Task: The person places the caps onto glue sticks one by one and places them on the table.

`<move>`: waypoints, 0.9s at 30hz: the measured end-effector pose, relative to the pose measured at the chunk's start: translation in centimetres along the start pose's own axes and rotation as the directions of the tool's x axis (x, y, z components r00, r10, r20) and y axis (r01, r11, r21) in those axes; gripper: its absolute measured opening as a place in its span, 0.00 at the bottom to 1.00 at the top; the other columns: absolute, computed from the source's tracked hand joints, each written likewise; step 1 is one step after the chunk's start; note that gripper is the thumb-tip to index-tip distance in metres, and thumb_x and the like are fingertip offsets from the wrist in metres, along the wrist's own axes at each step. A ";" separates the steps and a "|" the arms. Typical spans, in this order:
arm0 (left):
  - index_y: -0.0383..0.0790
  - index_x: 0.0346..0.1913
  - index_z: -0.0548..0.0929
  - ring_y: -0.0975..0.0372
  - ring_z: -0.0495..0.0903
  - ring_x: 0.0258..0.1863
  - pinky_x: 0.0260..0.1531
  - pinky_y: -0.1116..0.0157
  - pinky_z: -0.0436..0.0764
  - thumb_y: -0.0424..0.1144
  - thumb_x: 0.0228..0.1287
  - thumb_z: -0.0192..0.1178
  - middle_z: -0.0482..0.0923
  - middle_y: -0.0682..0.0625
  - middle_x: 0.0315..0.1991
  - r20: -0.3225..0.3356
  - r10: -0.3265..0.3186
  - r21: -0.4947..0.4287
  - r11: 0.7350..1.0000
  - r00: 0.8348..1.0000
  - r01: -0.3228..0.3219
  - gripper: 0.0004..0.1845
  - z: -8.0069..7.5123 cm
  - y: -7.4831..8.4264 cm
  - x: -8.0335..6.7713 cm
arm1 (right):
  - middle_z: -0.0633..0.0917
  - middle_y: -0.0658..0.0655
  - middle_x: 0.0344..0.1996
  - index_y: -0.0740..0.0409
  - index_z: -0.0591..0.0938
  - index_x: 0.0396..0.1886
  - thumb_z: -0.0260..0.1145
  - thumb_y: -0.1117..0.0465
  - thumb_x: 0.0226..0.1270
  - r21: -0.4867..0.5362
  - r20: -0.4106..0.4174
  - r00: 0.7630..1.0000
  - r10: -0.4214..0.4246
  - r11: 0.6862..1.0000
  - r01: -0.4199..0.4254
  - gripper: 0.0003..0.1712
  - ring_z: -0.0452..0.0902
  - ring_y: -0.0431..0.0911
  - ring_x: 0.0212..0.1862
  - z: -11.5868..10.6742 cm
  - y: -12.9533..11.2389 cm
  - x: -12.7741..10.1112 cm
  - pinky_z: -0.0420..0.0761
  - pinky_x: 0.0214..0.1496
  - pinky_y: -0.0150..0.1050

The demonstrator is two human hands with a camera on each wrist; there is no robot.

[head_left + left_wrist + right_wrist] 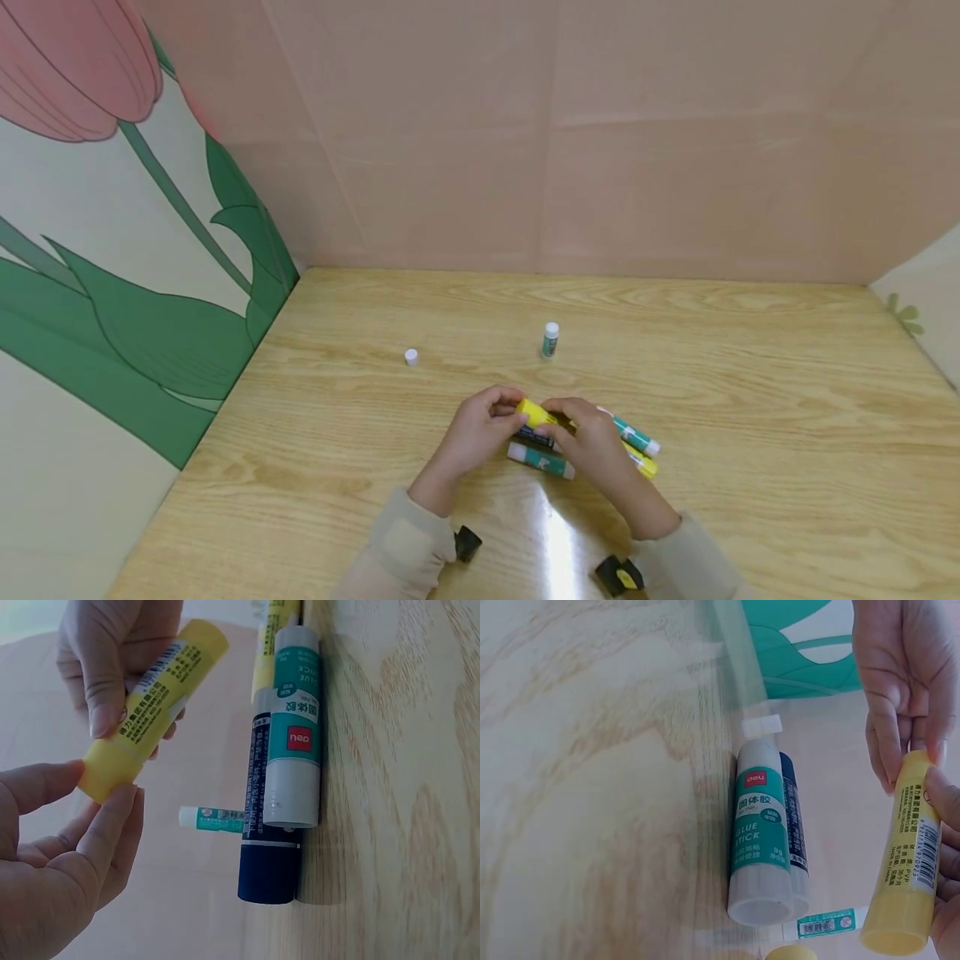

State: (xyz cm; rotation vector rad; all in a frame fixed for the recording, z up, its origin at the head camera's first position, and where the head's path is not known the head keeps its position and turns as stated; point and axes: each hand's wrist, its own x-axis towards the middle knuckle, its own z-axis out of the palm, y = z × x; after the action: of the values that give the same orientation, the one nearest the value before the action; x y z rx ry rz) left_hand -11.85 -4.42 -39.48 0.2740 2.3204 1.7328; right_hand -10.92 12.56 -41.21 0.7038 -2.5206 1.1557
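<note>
Both hands hold a yellow glue stick point(536, 411) just above the wooden table point(750, 433). My left hand point(510, 404) pinches its cap end point(105, 776) between thumb and fingers. My right hand point(558, 412) grips the stick's printed body point(161, 686). Beneath the hands lie a green-and-white glue stick point(540, 460) and a dark blue one point(534, 437), side by side point(295, 727) point(266, 840). In the right wrist view the yellow glue stick point(907, 862) hangs from the left hand's fingers point(900, 712), beside the green-and-white glue stick point(759, 832).
Another green stick point(637, 437) and a second yellow stick point(643, 462) lie right of the hands. A small glue stick point(551, 340) stands upright farther back, and a loose white cap point(411, 357) sits at the left. Pink and floral panels wall the table.
</note>
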 end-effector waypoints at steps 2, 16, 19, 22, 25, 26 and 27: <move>0.35 0.47 0.74 0.63 0.73 0.38 0.35 0.71 0.76 0.36 0.57 0.56 0.74 0.51 0.38 0.003 -0.003 -0.003 1.000 1.000 0.003 0.15 0.0 -0.1 0.0 | 0.80 0.57 0.31 0.66 0.79 0.34 0.69 0.68 0.43 -0.006 -0.008 1.000 -0.017 1.000 0.017 0.14 0.76 0.44 0.32 0.1 0.1 0.0 0.77 0.30 0.30; 0.35 0.46 0.74 0.60 0.73 0.40 0.37 0.69 0.76 0.36 0.56 0.57 0.74 0.49 0.41 0.011 -0.007 -0.051 0.999 1.000 0.008 0.14 -0.1 -0.4 0.0 | 0.80 0.58 0.34 0.66 0.78 0.36 0.69 0.68 0.45 -0.019 0.052 0.999 0.011 1.000 -0.010 0.16 0.75 0.44 0.34 -0.3 -0.2 0.1 0.77 0.32 0.34; 0.37 0.45 0.75 0.60 0.73 0.41 0.37 0.69 0.76 0.36 0.56 0.58 0.74 0.49 0.41 0.010 -0.013 -0.048 0.999 1.000 0.014 0.14 -0.1 -0.4 0.1 | 0.80 0.56 0.34 0.65 0.78 0.36 0.68 0.67 0.46 -0.015 0.075 0.997 0.026 1.000 -0.025 0.15 0.74 0.43 0.34 -0.4 -0.2 0.1 0.77 0.32 0.33; 0.37 0.45 0.75 0.61 0.73 0.40 0.37 0.69 0.76 0.36 0.56 0.58 0.74 0.50 0.41 0.015 -0.013 -0.051 0.999 1.000 0.014 0.14 -0.2 -0.5 0.1 | 0.79 0.55 0.35 0.64 0.78 0.36 0.68 0.67 0.46 -0.010 0.094 0.995 0.032 0.999 -0.031 0.15 0.73 0.42 0.34 -0.5 -0.2 0.1 0.76 0.32 0.32; 0.36 0.46 0.75 0.61 0.73 0.40 0.37 0.70 0.76 0.36 0.55 0.58 0.74 0.50 0.41 0.020 -0.017 -0.054 0.998 1.000 0.018 0.14 -0.2 -0.6 0.3 | 0.79 0.54 0.34 0.64 0.78 0.36 0.68 0.67 0.47 -0.008 0.099 0.995 0.024 1.000 -0.023 0.14 0.73 0.41 0.33 -0.6 -0.2 0.1 0.76 0.31 0.31; 0.36 0.46 0.75 0.61 0.73 0.40 0.37 0.69 0.76 0.36 0.55 0.58 0.74 0.50 0.41 0.021 -0.018 -0.058 0.998 1.000 0.019 0.15 -0.2 -0.6 0.3 | 0.79 0.54 0.33 0.64 0.78 0.36 0.68 0.68 0.47 -0.009 0.100 0.995 0.022 1.000 -0.021 0.14 0.72 0.40 0.33 -0.7 -0.2 0.1 0.76 0.31 0.30; 0.36 0.46 0.75 0.61 0.73 0.40 0.37 0.69 0.76 0.36 0.55 0.58 0.74 0.50 0.41 0.023 -0.017 -0.059 0.998 1.000 0.018 0.15 -0.2 -0.6 0.3 | 0.79 0.54 0.33 0.64 0.78 0.36 0.68 0.68 0.46 -0.012 0.101 0.995 0.023 1.000 -0.022 0.14 0.72 0.40 0.32 -0.7 -0.1 0.1 0.76 0.31 0.30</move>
State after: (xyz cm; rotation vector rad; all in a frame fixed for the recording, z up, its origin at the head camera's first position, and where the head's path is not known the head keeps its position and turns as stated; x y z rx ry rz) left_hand -12.22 -4.65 -40.04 0.2611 2.2451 1.7768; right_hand -10.94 12.98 -40.60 0.7508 -2.6222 1.1399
